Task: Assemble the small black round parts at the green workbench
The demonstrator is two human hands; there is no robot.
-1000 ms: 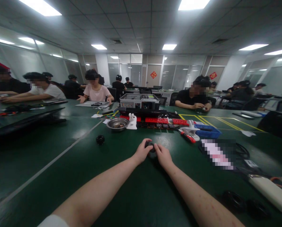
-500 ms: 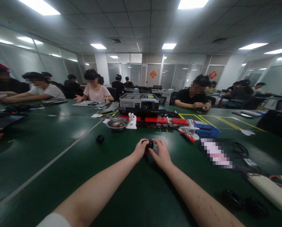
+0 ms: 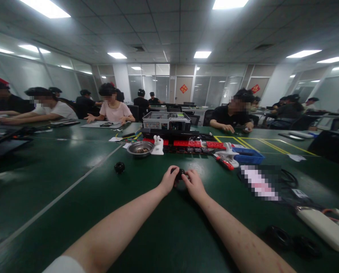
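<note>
Knob (image 3: pixel 180 173), small, black, axis unclear, sits pinched between left hand (image 3: pixel 168 181) and right hand (image 3: pixel 194 184).

Your dark green bench (image 3: pixel 72 167) carries a steel bowl (image 3: pixel 140 148), a black knob (image 3: pixel 119 167) nearer you, a red parts strip (image 3: pixel 192 144), a blue tray (image 3: pixel 249 156) and black rings (image 3: pixel 277 237) at your right.

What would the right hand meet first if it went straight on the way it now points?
The right hand would meet the small black part at its fingertips, then probably the left hand.
</note>
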